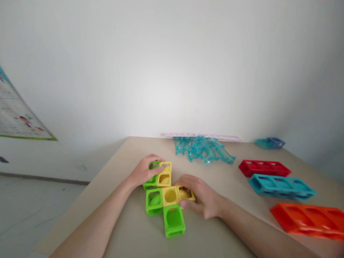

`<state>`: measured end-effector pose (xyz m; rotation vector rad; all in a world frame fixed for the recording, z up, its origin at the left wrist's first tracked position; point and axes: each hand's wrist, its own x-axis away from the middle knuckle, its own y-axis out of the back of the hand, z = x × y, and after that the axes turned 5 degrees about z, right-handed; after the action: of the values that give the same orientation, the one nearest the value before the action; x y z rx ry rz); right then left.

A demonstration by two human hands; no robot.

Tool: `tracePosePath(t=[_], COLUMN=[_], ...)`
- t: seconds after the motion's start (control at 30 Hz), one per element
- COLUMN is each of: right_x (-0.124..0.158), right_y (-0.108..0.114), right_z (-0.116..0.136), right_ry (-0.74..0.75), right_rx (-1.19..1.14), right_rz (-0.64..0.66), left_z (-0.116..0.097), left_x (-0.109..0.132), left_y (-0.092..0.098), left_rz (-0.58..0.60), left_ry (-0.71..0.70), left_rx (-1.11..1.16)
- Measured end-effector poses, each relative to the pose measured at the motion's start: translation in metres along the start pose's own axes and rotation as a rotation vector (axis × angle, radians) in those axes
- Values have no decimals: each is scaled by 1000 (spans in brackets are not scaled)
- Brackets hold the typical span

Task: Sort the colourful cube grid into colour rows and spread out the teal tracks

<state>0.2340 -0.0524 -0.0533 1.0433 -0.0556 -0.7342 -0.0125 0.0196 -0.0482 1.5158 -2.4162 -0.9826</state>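
Green and yellow hollow plastic cube blocks with round openings lie on the table before me. My left hand [146, 171] is closed around the upper group, where green blocks [151, 181] sit beside yellow blocks [164, 180]. In my right hand [202, 196], the fingers and thumb grip the right-end yellow block [185, 194] of the lower group. That block adjoins another yellow block [170, 196], with a green block [154, 201] on its left and a green block [173, 221] below it. The two groups nearly meet; whether they are joined I cannot tell.
Translucent teal plastic pieces [204, 149] are heaped at the back of the table [139, 236], against the wall. On the right lie a red block row [264, 168], a teal block row [282, 187] and an orange block row [309, 219]. Blue pieces [275, 143] sit in the far right corner.
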Motion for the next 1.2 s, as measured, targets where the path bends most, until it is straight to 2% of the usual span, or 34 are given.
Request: tracePosePath(t=[0.07, 0.13, 0.3, 0.4, 0.47, 0.57, 0.73, 0.9, 1.1, 1.2], right_x=[1, 1, -2, -4, -6, -9, -9, -8, -8, -8], right_y=[-1, -4, -13, -12, -11, -10, -12, -8, -14, -16], right_z=[2, 6, 12, 3, -6, -17, -21, -19, -17, -20], right_ry=[-41, -97, -252, -388, -448, -415, -432, -392, -445, -490], right_rx=[-3, -18, -269, -344, -332, -335, -314, -237, -384, -347], right_rz=[-5, -28, -202, -365, -392, -324, -318, -273, -359, -492], left_z=[-2, -2, -2, -7, -13, -20, -22, -22, -23, -24], left_x=[1, 2, 2, 5, 7, 9, 9, 10, 9, 9], left_y=[-1, -3, -12, -15, -16, -16, -15, -11, -7, -6], left_rz=[3, 17, -52, 53, 145, 219, 254, 319, 267, 270], left_ry=[-34, -10, 33, -33, -99, -145, -63, -45, -53, -55], left_rx=[-36, -35, 77, 153, 160, 123, 79, 81, 27, 4])
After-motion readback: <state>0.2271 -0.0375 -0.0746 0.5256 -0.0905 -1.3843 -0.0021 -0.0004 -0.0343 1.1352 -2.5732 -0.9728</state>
